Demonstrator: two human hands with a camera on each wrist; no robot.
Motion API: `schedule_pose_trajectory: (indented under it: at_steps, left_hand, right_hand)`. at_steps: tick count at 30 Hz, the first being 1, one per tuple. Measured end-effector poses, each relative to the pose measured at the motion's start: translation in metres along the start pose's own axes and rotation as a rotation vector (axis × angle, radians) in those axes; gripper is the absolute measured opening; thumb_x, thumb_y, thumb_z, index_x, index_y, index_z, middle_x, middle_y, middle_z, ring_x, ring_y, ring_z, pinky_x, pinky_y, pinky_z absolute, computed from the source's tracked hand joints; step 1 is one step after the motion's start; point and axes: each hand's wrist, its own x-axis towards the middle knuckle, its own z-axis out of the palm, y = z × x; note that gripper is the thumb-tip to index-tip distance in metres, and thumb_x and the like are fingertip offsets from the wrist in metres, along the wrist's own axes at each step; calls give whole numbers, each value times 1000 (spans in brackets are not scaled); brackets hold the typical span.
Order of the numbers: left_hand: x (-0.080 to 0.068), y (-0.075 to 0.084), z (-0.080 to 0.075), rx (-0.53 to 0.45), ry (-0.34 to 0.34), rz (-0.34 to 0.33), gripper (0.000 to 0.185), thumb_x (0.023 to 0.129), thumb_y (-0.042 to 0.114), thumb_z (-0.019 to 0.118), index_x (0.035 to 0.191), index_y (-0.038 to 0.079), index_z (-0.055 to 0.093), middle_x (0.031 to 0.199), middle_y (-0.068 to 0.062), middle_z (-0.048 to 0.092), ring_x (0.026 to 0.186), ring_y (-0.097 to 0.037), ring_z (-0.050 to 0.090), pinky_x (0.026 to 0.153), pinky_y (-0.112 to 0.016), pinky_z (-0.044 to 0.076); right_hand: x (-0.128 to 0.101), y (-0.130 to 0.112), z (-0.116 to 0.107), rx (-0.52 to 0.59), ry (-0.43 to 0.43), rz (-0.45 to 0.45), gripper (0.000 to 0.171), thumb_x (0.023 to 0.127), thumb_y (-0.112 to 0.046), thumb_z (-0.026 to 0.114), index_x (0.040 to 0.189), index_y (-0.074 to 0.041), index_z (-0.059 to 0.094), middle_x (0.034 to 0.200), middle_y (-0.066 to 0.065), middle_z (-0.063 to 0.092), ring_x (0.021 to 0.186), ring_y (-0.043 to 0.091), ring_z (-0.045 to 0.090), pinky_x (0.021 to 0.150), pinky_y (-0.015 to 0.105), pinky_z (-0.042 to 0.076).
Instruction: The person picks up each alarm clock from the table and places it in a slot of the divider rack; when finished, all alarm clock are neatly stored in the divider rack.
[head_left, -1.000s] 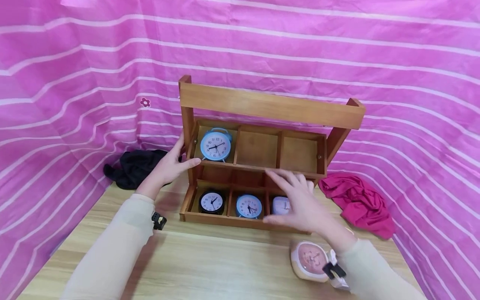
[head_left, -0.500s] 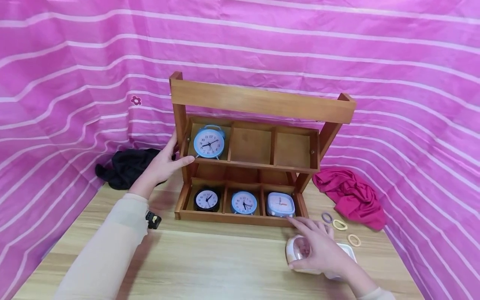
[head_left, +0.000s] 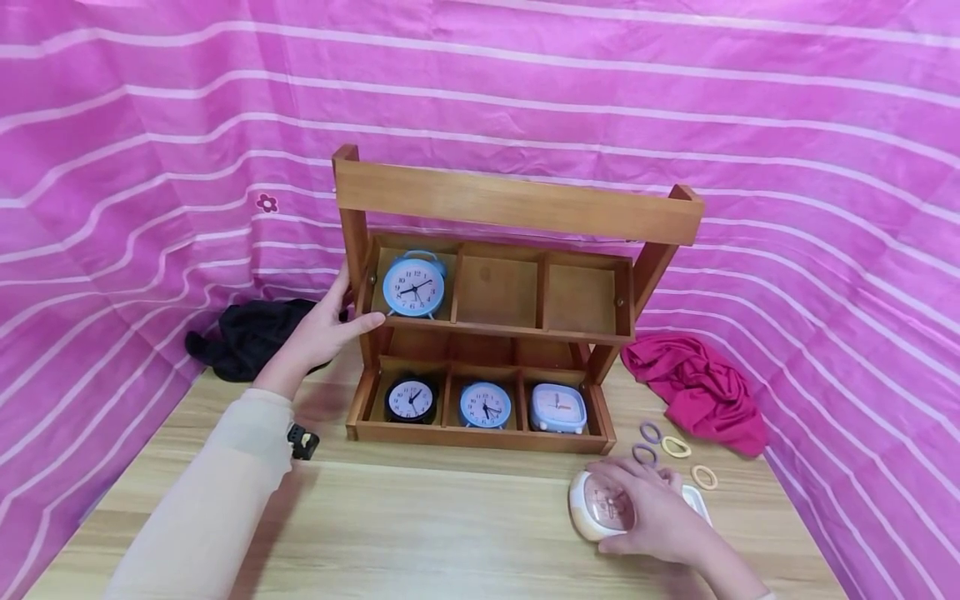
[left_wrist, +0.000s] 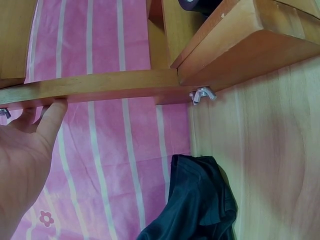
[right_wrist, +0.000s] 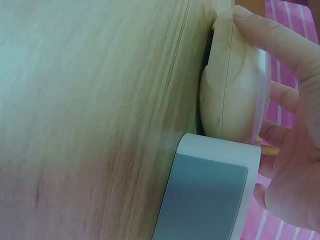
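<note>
The right hand (head_left: 652, 517) lies over a cream-and-pink alarm clock (head_left: 592, 508) at about 5 o'clock on the wooden counter (head_left: 420, 533), fingers curled round its body and thumb against its edge, grasping it. In the right wrist view the clock (right_wrist: 232, 82) lies on the counter, touching a white box-like thing (right_wrist: 207, 195) just beside it.

The left hand (head_left: 318, 333) rests at 9 o'clock of the two-tier wooden rack (head_left: 517, 204), thumb on the front lip of the upper shelf and fingers behind the left upright, gripping it. The upper shelf holds a round blue alarm clock (head_left: 413, 287) in its left compartment. The lower tray holds a black alarm clock (head_left: 409, 401), a small blue alarm clock (head_left: 484, 405) and a square pale-blue alarm clock (head_left: 558, 408), left to right.

Hair ties (head_left: 675, 447) lie at 3 o'clock of the right hand. A red cloth (head_left: 697, 392) lies right of the rack, a black cloth (head_left: 247, 337) left of it.
</note>
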Motion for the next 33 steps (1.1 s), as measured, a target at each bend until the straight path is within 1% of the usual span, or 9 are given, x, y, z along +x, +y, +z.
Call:
schedule_pose_trajectory:
  at_steps: [4, 12, 16, 19, 21, 23, 26, 30, 33]
  left_hand:
    - [-1, -1, -1, -5, 1, 5, 105, 99, 27, 74, 163, 54, -5, 174, -8, 17, 153, -47, 26, 118, -72, 25]
    - [-2, -2, 0, 16, -6, -4, 104, 99, 31, 74, 162, 54, -6, 174, -6, 14, 154, -45, 25, 120, -68, 25]
    - [-1, -2, 2, 4, -7, -8, 104, 99, 32, 74, 162, 57, -5, 174, -4, 16, 155, -43, 25, 121, -67, 25]
    - [0, 0, 2, 10, -5, -1, 104, 99, 33, 74, 162, 56, -5, 174, -5, 17, 154, -44, 27, 120, -67, 27]
    - [1, 1, 2, 13, -7, 11, 105, 98, 32, 74, 163, 54, -6, 174, -7, 16, 154, -45, 27, 120, -67, 27]
    - [1, 2, 2, 15, -3, 10, 105, 98, 33, 74, 163, 54, -6, 174, -7, 17, 154, -45, 27, 120, -65, 28]
    - [1, 3, 1, 12, -2, 6, 105, 99, 31, 74, 163, 54, -6, 174, -7, 17, 154, -46, 27, 120, -64, 29]
    - [0, 2, 0, 25, 3, 2, 104, 99, 33, 74, 162, 55, -5, 174, -7, 18, 154, -45, 28, 120, -64, 29]
    - [-1, -2, -1, 30, 9, 4, 103, 99, 36, 74, 162, 56, -5, 174, -7, 19, 154, -44, 28, 120, -65, 28]
  right_hand:
    - [1, 1, 1, 1, 12, -22, 96, 50, -50, 101, 137, -26, 67, 136, -3, 65, 122, 24, 62, 88, 53, 33]
    - [2, 0, 0, 6, 15, -11, 96, 48, -47, 101, 136, -26, 67, 133, -4, 63, 122, 28, 58, 86, 44, 29]
    - [3, -5, -8, 3, 30, -17, 97, 49, -45, 102, 137, -27, 66, 134, -7, 62, 126, 27, 55, 92, 51, 30]
    - [6, -15, -23, 12, 53, -41, 99, 49, -42, 103, 139, -29, 65, 137, -6, 61, 130, 30, 53, 98, 61, 28]
    - [11, -22, -37, 14, 84, -80, 101, 47, -40, 104, 140, -30, 64, 137, -6, 61, 127, 30, 54, 96, 61, 29]
    - [19, -28, -51, 19, 124, -136, 103, 47, -38, 104, 141, -29, 64, 137, -4, 62, 124, 28, 55, 95, 56, 28]
    - [38, -36, -75, 10, 177, -218, 105, 48, -37, 104, 143, -25, 62, 137, -1, 61, 119, 24, 54, 90, 48, 26]
    - [76, -48, -100, -19, 247, -294, 105, 51, -39, 104, 146, -22, 60, 142, 6, 57, 122, 27, 52, 88, 48, 27]
    - [108, -59, -110, -31, 314, -327, 104, 54, -41, 103, 146, -21, 60, 144, 9, 56, 125, 31, 52, 88, 51, 28]
